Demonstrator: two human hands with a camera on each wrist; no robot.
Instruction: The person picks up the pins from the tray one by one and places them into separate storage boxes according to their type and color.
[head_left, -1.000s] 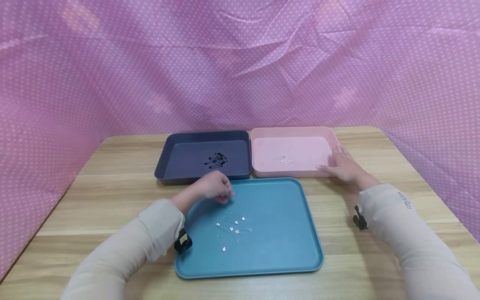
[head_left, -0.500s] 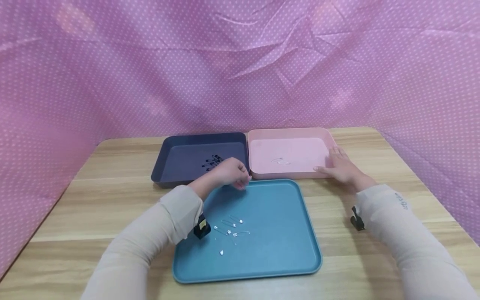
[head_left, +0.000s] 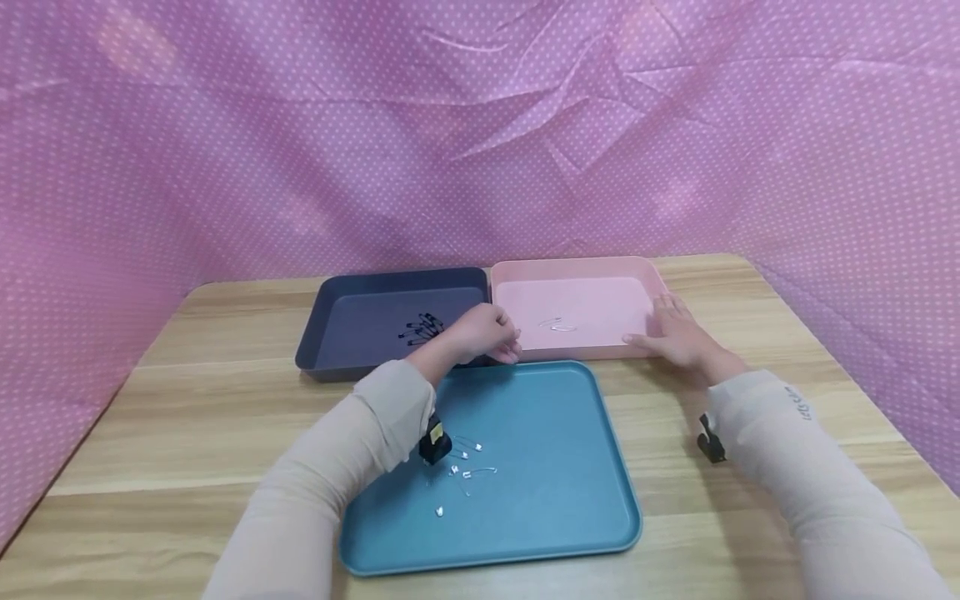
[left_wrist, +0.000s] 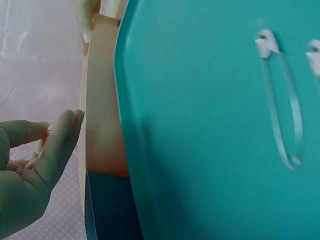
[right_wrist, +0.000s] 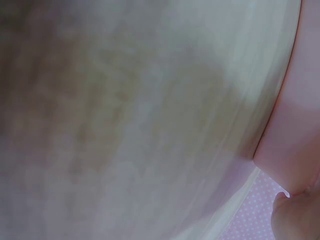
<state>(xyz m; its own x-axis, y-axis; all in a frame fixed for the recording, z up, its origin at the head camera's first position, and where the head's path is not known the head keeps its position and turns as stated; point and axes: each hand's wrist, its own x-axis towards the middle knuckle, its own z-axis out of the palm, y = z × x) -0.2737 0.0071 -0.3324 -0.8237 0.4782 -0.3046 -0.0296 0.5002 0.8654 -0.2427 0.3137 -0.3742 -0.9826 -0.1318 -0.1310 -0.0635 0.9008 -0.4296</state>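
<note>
Left bin [head_left: 360, 312] and right bin [head_left: 600, 302] sit side by side, flat tray [head_left: 551, 454] just in front, safety pins [head_left: 423, 328] in all three.

The head camera looks forward and down from above and behind the left hand [head_left: 483, 332] and right hand [head_left: 678, 337]; it is the farthest back, reaching past both to the dotted curtain [head_left: 480, 150]. The left wrist camera [head_left: 435, 443] looks from close behind the left hand, turned so that the hand enters at the picture's left edge; the teal tray [head_left: 543, 454] nearest that wrist fills most of it, one safety pin [left_wrist: 295, 100] showing large. The right wrist camera [head_left: 711, 442] sits close behind the right hand, facing mostly blurred tabletop [right_wrist: 165, 120], the hand cut off at the lower right corner. The head and left wrist views share the left hand and teal tray; all three share the right hand and part of the pink tray [head_left: 581, 296] between the hands.
</note>
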